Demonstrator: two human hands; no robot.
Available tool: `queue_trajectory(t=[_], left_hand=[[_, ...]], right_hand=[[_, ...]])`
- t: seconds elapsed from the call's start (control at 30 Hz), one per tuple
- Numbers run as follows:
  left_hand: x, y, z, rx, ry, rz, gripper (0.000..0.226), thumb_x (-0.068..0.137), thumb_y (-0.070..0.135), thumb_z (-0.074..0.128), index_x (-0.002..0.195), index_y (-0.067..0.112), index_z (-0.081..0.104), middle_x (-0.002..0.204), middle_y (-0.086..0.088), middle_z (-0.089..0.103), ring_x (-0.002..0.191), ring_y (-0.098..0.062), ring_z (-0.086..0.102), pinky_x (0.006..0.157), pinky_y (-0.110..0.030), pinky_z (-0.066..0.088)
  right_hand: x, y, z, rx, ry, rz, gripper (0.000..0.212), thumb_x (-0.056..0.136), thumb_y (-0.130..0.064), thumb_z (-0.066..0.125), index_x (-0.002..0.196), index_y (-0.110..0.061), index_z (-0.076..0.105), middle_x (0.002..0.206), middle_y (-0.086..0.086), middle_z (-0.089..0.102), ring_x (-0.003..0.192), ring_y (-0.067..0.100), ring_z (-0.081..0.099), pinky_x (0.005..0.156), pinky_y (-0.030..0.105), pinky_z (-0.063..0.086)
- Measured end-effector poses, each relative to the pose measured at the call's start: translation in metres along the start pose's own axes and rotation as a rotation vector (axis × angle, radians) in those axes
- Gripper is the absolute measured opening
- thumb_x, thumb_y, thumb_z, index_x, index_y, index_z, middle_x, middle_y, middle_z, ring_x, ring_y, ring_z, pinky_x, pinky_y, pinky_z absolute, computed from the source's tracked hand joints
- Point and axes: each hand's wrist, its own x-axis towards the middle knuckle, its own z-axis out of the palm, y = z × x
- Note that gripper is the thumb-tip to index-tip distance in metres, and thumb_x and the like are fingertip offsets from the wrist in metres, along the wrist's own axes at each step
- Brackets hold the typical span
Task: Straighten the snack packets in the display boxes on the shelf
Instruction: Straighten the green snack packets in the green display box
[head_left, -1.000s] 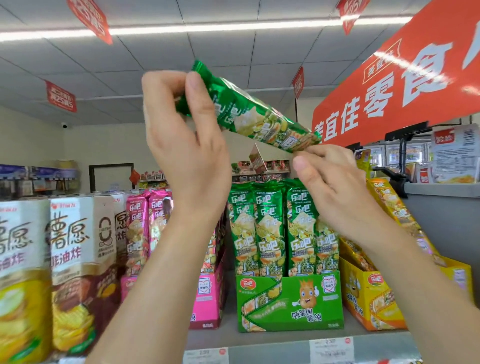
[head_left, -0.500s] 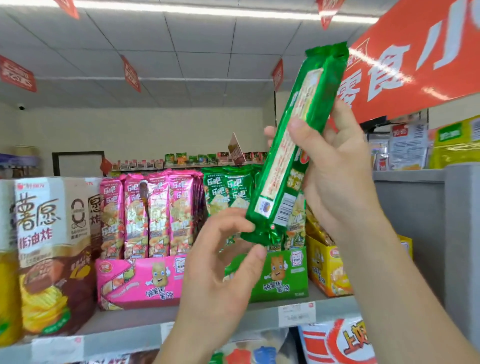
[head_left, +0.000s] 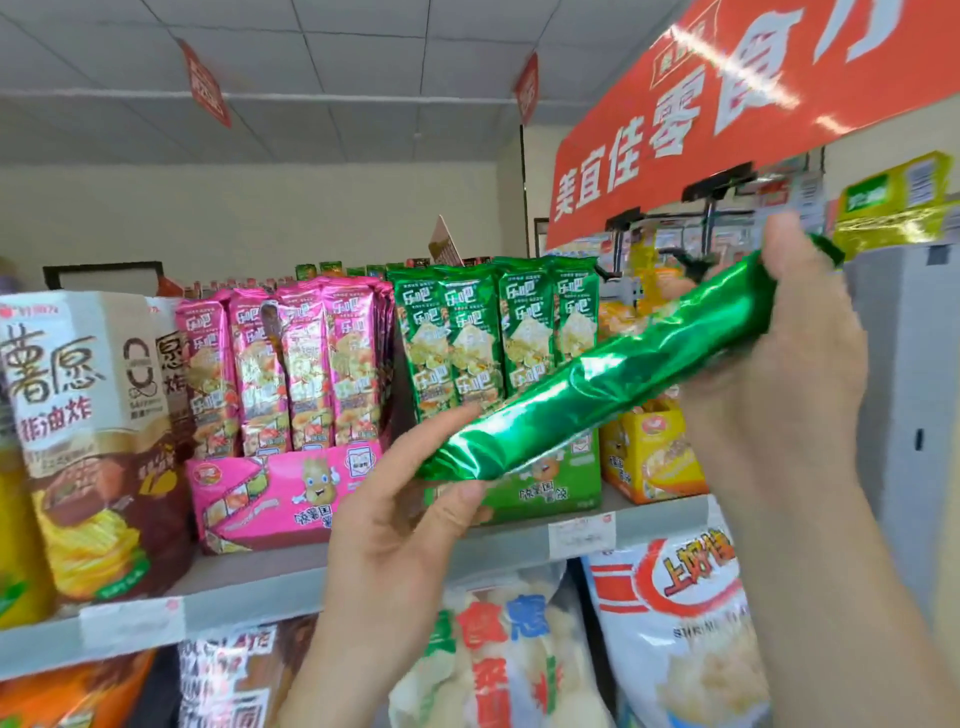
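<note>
Packet (head_left: 613, 374) slants up rightward; left hand (head_left: 405, 525) grips its low end, right hand (head_left: 795, 384) its high end.

Packet (head_left: 597, 384) between left hand (head_left: 410, 514), right hand (head_left: 789, 384)

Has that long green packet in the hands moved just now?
Yes. The long shiny green foil packet has tipped from near upright to a slant, now crossing the green cardboard display box.

The left hand (head_left: 415, 514), before the shelf (head_left: 260, 587) edge, and the right hand (head_left: 779, 379), above it, are bare; both forearms likewise.
</note>
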Motion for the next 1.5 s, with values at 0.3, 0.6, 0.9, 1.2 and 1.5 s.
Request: queue_trajectory(t=[0.3, 0.6, 0.9, 1.2, 1.5], left_hand=[[-0.012, 0.007, -0.025, -0.56, -0.099, -0.19, 0.053, 0.065, 0.028, 0.086, 0.109, 0.012, 0.062, 0.097, -0.01, 0.064, 0.089, -0.026, 0.062, 0.079, -0.031, 0.052], [-0.01, 0.001, -0.006, -0.535, 0.176, -0.253, 0.038, 0.074, 0.015, 0.073, 0.111, 0.011, 0.064, 0.086, -0.001, 0.07, 0.081, -0.014, 0.066, 0.077, -0.03, 0.057], [-0.035, -0.002, 0.018, -0.439, 0.005, -0.345, 0.04, 0.063, 0.026, 0.081, 0.092, 0.005, 0.062, 0.084, -0.006, 0.068, 0.081, -0.022, 0.063, 0.073, -0.037, 0.053], [-0.038, 0.006, 0.016, -0.281, -0.022, -0.223, 0.025, 0.075, 0.024, 0.079, 0.097, 0.021, 0.067, 0.085, 0.005, 0.075, 0.077, -0.004, 0.068, 0.064, -0.017, 0.053], [-0.008, 0.014, 0.022, -0.546, 0.353, -0.435, 0.037, 0.068, 0.056, 0.069, 0.083, 0.023, 0.077, 0.08, -0.001, 0.072, 0.067, -0.013, 0.067, 0.058, -0.025, 0.055]], right_hand=[[-0.078, 0.023, -0.06, -0.387, 0.013, 0.318, 0.045, 0.084, -0.06, 0.062, 0.1, -0.02, 0.075, 0.095, 0.003, 0.07, 0.078, 0.016, 0.066, 0.058, 0.029, 0.055], [-0.12, 0.02, -0.078, -0.281, -0.195, 0.53, 0.039, 0.066, -0.012, 0.076, 0.103, -0.025, 0.078, 0.106, 0.007, 0.075, 0.094, 0.023, 0.073, 0.071, 0.024, 0.058], [-0.156, 0.034, -0.053, -0.152, -0.143, 0.571, 0.068, 0.04, -0.044, 0.096, 0.101, -0.02, 0.077, 0.104, 0.011, 0.074, 0.096, 0.024, 0.071, 0.082, 0.036, 0.058], [-0.153, 0.032, -0.04, -0.519, -0.477, 0.433, 0.043, 0.073, -0.064, 0.069, 0.108, -0.04, 0.064, 0.1, -0.003, 0.071, 0.088, 0.017, 0.067, 0.074, 0.028, 0.054], [-0.181, 0.051, -0.043, -0.827, -0.48, 0.318, 0.044, 0.074, -0.068, 0.056, 0.111, -0.045, 0.049, 0.091, -0.01, 0.067, 0.079, 0.013, 0.065, 0.069, 0.029, 0.052]])
